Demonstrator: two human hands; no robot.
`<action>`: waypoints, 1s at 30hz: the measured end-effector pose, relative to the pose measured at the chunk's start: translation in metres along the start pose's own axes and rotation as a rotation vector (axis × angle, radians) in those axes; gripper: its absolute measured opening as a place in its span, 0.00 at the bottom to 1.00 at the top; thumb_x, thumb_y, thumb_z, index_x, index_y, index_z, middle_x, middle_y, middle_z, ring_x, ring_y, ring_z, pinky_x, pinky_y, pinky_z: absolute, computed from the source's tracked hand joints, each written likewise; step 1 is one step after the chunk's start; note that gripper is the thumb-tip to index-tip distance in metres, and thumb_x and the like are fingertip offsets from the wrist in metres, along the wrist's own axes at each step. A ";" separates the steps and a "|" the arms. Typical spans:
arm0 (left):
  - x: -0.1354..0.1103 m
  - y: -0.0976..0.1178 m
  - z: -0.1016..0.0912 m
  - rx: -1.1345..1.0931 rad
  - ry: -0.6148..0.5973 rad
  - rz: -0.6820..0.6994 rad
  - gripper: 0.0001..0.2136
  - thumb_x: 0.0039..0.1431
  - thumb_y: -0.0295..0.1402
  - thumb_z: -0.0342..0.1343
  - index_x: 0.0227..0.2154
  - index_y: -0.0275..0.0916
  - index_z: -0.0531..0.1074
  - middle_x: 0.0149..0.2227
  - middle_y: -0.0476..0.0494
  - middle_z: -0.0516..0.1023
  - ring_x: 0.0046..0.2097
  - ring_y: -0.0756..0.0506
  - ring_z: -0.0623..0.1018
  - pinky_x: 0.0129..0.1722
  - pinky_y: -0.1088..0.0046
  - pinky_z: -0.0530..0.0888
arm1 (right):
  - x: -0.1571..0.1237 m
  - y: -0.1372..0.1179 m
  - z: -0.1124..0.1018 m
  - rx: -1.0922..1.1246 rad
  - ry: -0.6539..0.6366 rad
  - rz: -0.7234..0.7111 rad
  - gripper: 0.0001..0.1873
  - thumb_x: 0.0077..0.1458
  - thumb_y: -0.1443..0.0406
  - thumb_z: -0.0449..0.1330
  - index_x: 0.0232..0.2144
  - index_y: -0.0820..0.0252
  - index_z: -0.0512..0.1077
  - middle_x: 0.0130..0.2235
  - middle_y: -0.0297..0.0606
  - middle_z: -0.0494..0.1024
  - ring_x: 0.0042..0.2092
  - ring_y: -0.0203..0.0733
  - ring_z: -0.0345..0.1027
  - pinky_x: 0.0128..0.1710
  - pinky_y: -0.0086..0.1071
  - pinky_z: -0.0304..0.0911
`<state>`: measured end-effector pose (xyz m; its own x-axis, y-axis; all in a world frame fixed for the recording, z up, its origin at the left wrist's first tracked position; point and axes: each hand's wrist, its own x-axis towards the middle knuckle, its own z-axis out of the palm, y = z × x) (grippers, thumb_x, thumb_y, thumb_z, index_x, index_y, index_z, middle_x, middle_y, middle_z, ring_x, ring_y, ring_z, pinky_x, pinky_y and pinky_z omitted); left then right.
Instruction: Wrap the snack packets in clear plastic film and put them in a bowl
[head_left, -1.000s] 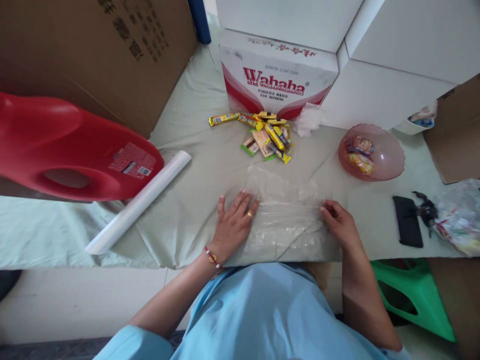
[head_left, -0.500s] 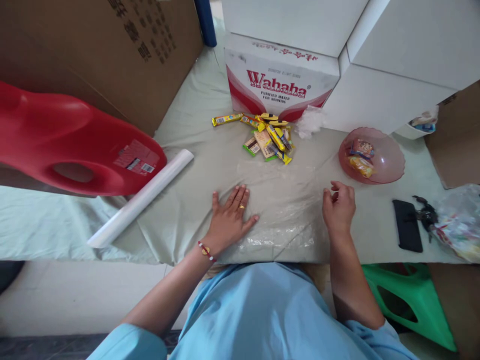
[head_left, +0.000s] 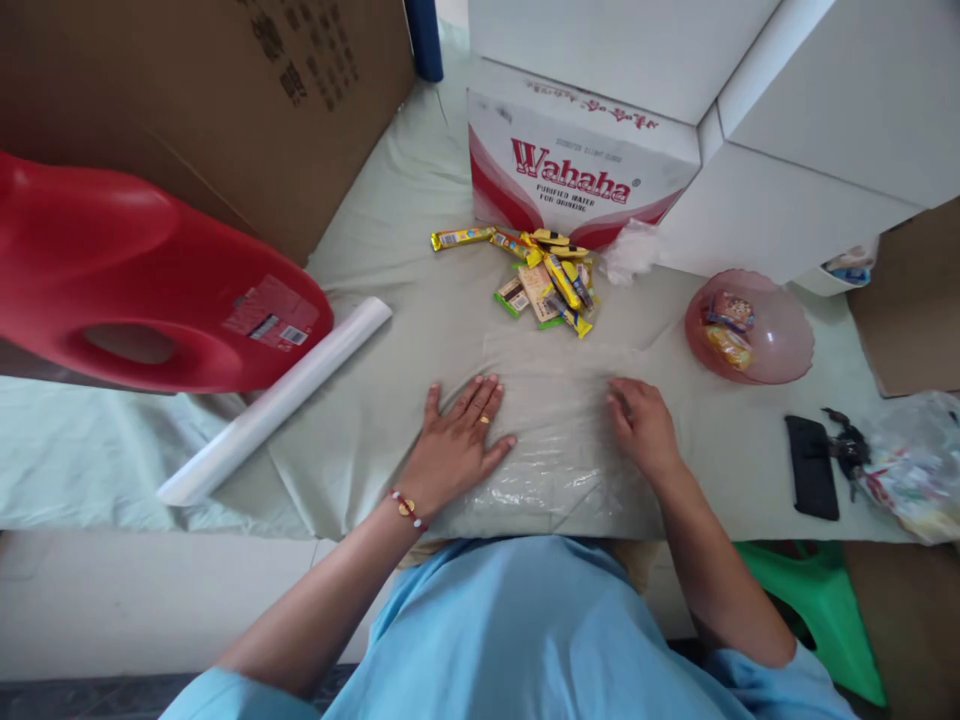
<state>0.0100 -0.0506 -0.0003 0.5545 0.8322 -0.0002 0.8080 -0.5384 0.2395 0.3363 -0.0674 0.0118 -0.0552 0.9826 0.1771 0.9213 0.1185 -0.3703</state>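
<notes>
A clear plastic sheet [head_left: 559,420] lies flat on the cloth-covered table in front of me. My left hand [head_left: 456,443] rests palm down with fingers spread on the sheet's left edge. My right hand [head_left: 642,428] lies on the sheet's right part, fingers lightly curved and pressing down, holding nothing. Beyond the sheet lies a pile of several wrapped snack bars [head_left: 544,280].
A white roll [head_left: 274,404] lies at the left beside a red plastic stool [head_left: 142,285]. A Wahaha carton [head_left: 577,165] and white boxes stand behind. A pink bowl [head_left: 780,345] with snacks, a black phone [head_left: 811,466], keys and a plastic bag [head_left: 911,465] are at the right.
My right hand lifted off the sheet's right edge, then came down further left on the sheet. The left hand stayed pressed flat on the left edge.
</notes>
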 end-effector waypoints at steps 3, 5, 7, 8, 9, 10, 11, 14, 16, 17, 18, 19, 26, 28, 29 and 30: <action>0.000 -0.001 0.002 -0.010 0.007 0.001 0.35 0.75 0.52 0.42 0.77 0.40 0.48 0.77 0.38 0.52 0.77 0.37 0.56 0.76 0.39 0.34 | 0.049 -0.032 -0.001 -0.011 -0.021 -0.071 0.20 0.71 0.62 0.52 0.56 0.62 0.77 0.52 0.50 0.82 0.53 0.54 0.73 0.58 0.48 0.69; 0.000 -0.001 0.002 -0.012 0.014 0.003 0.35 0.75 0.52 0.43 0.77 0.40 0.49 0.77 0.38 0.54 0.77 0.37 0.57 0.76 0.40 0.35 | 0.088 -0.059 0.004 -0.061 -0.096 -0.130 0.20 0.70 0.64 0.51 0.57 0.62 0.76 0.55 0.50 0.80 0.56 0.53 0.71 0.60 0.46 0.67; 0.000 -0.001 0.001 -0.010 0.017 0.002 0.34 0.75 0.52 0.43 0.77 0.42 0.50 0.77 0.37 0.55 0.77 0.36 0.57 0.76 0.40 0.37 | 0.125 -0.082 0.012 -0.148 -0.179 -0.146 0.21 0.71 0.65 0.51 0.59 0.63 0.75 0.57 0.52 0.79 0.58 0.55 0.69 0.60 0.46 0.66; 0.000 -0.001 0.001 -0.007 0.018 0.000 0.34 0.75 0.52 0.43 0.76 0.42 0.51 0.77 0.38 0.55 0.77 0.36 0.57 0.76 0.40 0.37 | 0.140 -0.090 0.017 -0.195 -0.199 -0.129 0.21 0.71 0.64 0.52 0.60 0.64 0.73 0.58 0.53 0.78 0.59 0.56 0.68 0.59 0.45 0.67; 0.000 -0.001 0.001 -0.006 0.019 -0.003 0.34 0.75 0.52 0.43 0.76 0.43 0.51 0.77 0.38 0.55 0.77 0.36 0.57 0.76 0.40 0.38 | 0.152 -0.095 0.021 -0.241 -0.202 -0.098 0.22 0.71 0.63 0.52 0.62 0.65 0.72 0.59 0.54 0.77 0.60 0.57 0.68 0.57 0.45 0.68; 0.000 -0.001 0.001 -0.008 0.020 -0.005 0.34 0.75 0.53 0.43 0.76 0.43 0.51 0.77 0.38 0.56 0.77 0.36 0.57 0.76 0.40 0.38 | 0.162 -0.098 0.025 -0.284 -0.189 -0.056 0.24 0.71 0.61 0.53 0.64 0.66 0.70 0.60 0.56 0.76 0.61 0.58 0.68 0.55 0.45 0.69; 0.000 -0.001 0.002 -0.013 0.022 -0.005 0.34 0.75 0.53 0.43 0.76 0.43 0.52 0.76 0.38 0.56 0.77 0.36 0.58 0.76 0.40 0.38 | 0.169 -0.099 0.027 -0.321 -0.169 -0.009 0.26 0.71 0.59 0.54 0.65 0.67 0.68 0.61 0.58 0.75 0.60 0.59 0.68 0.53 0.44 0.70; 0.000 -0.001 0.003 -0.036 0.027 0.000 0.33 0.75 0.52 0.43 0.76 0.41 0.53 0.76 0.38 0.56 0.77 0.37 0.58 0.76 0.40 0.35 | 0.179 -0.091 0.031 -0.396 -0.167 0.119 0.31 0.69 0.53 0.57 0.63 0.71 0.69 0.60 0.62 0.74 0.55 0.60 0.73 0.49 0.44 0.71; 0.000 -0.001 0.003 -0.046 0.029 0.004 0.34 0.75 0.53 0.43 0.76 0.40 0.53 0.76 0.38 0.56 0.77 0.38 0.57 0.76 0.40 0.35 | 0.180 -0.084 0.028 -0.423 -0.224 0.177 0.31 0.68 0.50 0.57 0.60 0.71 0.72 0.59 0.64 0.74 0.52 0.60 0.75 0.49 0.44 0.71; 0.000 -0.002 0.003 -0.049 0.031 0.005 0.34 0.75 0.53 0.43 0.75 0.39 0.53 0.76 0.39 0.56 0.77 0.38 0.57 0.77 0.40 0.35 | 0.181 -0.081 0.027 -0.431 -0.254 0.197 0.31 0.68 0.50 0.58 0.59 0.71 0.73 0.59 0.64 0.74 0.52 0.60 0.76 0.48 0.44 0.71; 0.000 -0.002 0.002 -0.050 0.032 0.005 0.34 0.75 0.53 0.43 0.75 0.39 0.53 0.76 0.39 0.56 0.77 0.38 0.57 0.77 0.40 0.36 | 0.182 -0.079 0.025 -0.435 -0.279 0.203 0.29 0.67 0.51 0.58 0.59 0.70 0.73 0.59 0.64 0.74 0.52 0.60 0.76 0.48 0.44 0.71; 0.000 -0.002 0.002 -0.050 0.033 0.004 0.34 0.75 0.53 0.42 0.75 0.40 0.53 0.77 0.39 0.56 0.77 0.38 0.57 0.77 0.41 0.36 | 0.184 -0.077 0.023 -0.433 -0.300 0.196 0.29 0.66 0.52 0.59 0.59 0.69 0.73 0.60 0.63 0.73 0.52 0.60 0.76 0.48 0.44 0.71; 0.000 -0.001 0.003 -0.040 0.047 0.002 0.33 0.74 0.52 0.44 0.76 0.43 0.53 0.76 0.38 0.58 0.76 0.36 0.58 0.76 0.40 0.41 | 0.214 -0.069 0.018 -0.449 -0.520 0.094 0.32 0.57 0.54 0.70 0.58 0.66 0.75 0.55 0.57 0.79 0.55 0.60 0.76 0.49 0.41 0.71; 0.000 -0.002 0.004 -0.044 0.047 0.006 0.33 0.74 0.52 0.44 0.76 0.43 0.53 0.76 0.38 0.58 0.77 0.37 0.58 0.76 0.41 0.40 | 0.221 -0.067 0.016 -0.495 -0.592 0.002 0.29 0.56 0.59 0.70 0.57 0.65 0.75 0.55 0.56 0.80 0.54 0.59 0.76 0.49 0.41 0.71; 0.000 -0.002 0.004 -0.049 0.047 0.007 0.33 0.75 0.52 0.43 0.76 0.42 0.54 0.76 0.38 0.58 0.77 0.37 0.58 0.77 0.41 0.39 | 0.223 -0.068 0.014 -0.516 -0.603 -0.057 0.27 0.57 0.62 0.68 0.58 0.64 0.75 0.56 0.56 0.79 0.54 0.59 0.76 0.49 0.40 0.71; 0.000 -0.002 0.004 -0.053 0.047 0.006 0.33 0.75 0.52 0.43 0.75 0.42 0.54 0.76 0.38 0.58 0.77 0.37 0.58 0.77 0.41 0.38 | 0.225 -0.070 0.013 -0.534 -0.596 -0.119 0.25 0.59 0.65 0.65 0.59 0.63 0.74 0.57 0.56 0.78 0.54 0.58 0.77 0.48 0.41 0.71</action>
<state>0.0089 -0.0501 -0.0044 0.5484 0.8349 0.0464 0.7922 -0.5365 0.2909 0.2549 0.1468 0.0657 -0.2214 0.8966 -0.3836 0.9476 0.2907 0.1325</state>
